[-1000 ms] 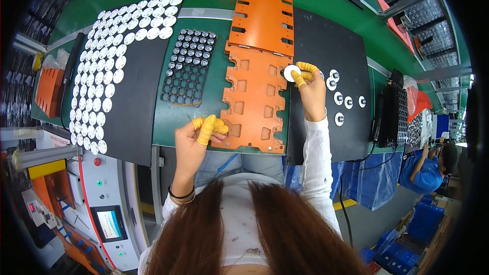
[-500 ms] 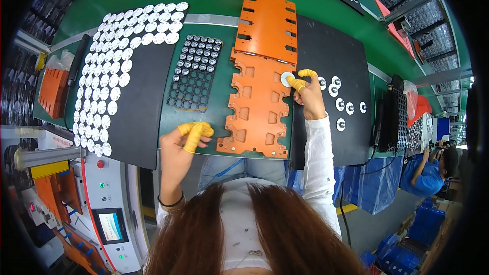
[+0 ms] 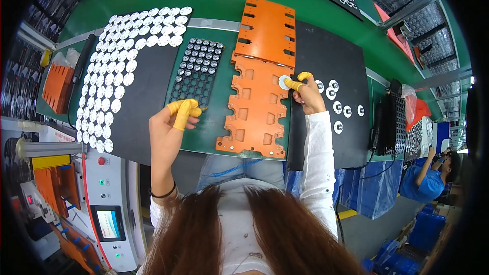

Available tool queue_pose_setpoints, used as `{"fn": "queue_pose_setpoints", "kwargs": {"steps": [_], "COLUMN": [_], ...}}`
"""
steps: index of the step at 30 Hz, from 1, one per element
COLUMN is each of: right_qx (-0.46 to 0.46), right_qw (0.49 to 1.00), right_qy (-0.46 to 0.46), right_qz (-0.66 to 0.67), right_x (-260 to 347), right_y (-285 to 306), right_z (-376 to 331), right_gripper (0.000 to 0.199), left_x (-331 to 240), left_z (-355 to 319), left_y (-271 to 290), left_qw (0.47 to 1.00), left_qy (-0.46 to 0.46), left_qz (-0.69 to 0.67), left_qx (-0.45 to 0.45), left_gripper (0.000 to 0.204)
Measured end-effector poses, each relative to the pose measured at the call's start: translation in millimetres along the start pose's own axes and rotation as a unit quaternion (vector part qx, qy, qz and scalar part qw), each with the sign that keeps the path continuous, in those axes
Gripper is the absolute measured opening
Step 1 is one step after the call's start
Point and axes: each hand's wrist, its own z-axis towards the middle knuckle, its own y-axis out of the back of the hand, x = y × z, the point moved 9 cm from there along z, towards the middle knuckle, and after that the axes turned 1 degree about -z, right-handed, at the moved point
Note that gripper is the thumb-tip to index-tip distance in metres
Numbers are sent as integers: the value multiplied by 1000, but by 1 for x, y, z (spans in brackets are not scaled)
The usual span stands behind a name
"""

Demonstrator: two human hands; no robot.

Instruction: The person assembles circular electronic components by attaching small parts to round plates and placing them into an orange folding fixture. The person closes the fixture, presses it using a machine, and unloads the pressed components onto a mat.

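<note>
Placing a disc on the orange plate

Right hand (image 3: pixel 307 97) fingers pinch a white disc (image 3: pixel 283 82) on the orange plate (image 3: pixel 257 107); left hand (image 3: pixel 170 122) fingers curl shut at the half-filled black tray (image 3: pixel 197 71), contents unclear.

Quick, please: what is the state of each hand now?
Left hand: closed, pinching something too small to tell, near the black tray.
Right hand: closed on a white disc over the orange plate.
</note>
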Motion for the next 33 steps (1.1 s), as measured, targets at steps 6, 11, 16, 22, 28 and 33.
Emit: {"fn": "queue_pose_setpoints", "kwargs": {"steps": [6,11,16,22,28,33], "right_qx": [-87,-274,-246,-199,-218,-165], "right_qw": [983,817,762,792,897,933], "right_qy": [113,360,366,388,283,246], "right_qz": [-119,-357,-474,-427,-261,-205], "right_x": [14,73,113,105,64,41], "right_y": [-7,-25,-98,-97,-2,5], "right_z": [-28,-97,-129,-128,-86,-46], "right_gripper": [37,44,31,23,19,21], "left_x": [-2,-6,8,7,8,-4], "left_z": [2,20,53,48,33,24], "left_y": [-3,66,124,145,104,43], "left_qw": [999,952,834,868,946,972], "left_qy": [-34,-107,-24,-124,-82,-126], "left_qz": [13,270,544,463,288,186], "left_qx": [2,-101,-95,-129,-121,-73], "left_gripper": [24,35,49,39,34,26]}}
